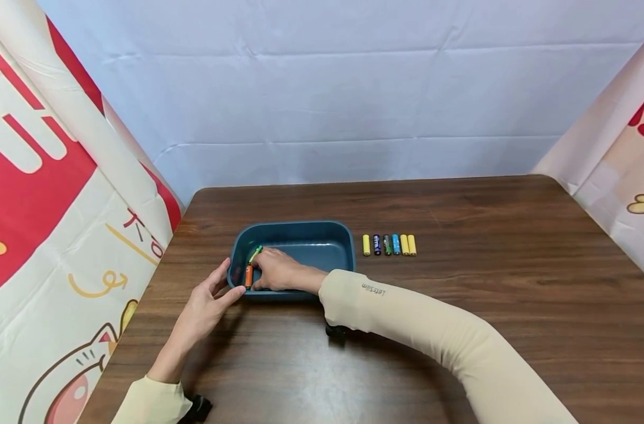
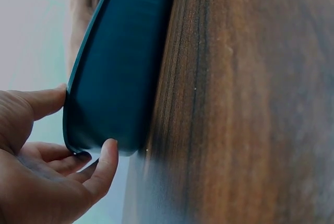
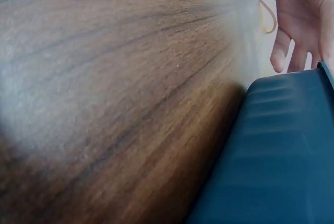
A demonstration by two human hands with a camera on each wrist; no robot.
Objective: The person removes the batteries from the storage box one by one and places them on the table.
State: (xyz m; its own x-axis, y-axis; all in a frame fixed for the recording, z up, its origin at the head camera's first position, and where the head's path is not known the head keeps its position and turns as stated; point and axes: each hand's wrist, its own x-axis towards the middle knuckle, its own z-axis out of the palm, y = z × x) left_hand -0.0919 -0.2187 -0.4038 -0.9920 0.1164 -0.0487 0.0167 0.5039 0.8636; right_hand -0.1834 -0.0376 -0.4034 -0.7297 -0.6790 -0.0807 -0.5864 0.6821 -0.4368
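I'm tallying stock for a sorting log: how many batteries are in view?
8. Six stand in a row on the table right of the blue tray: yellow, dark blue, green, blue, yellow, yellow. An orange one and a green one are inside the tray at the right hand; it may hide more.

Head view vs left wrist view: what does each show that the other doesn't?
Head only: the right hand inside the blue tub gripping batteries, plus a row of six batteries on the table to the tub's right.

Left wrist only: a close look at the tub's outer wall and corner, with the thumb and a fingertip of the left hand touching its rim.

Both: left hand, tub, wood table.
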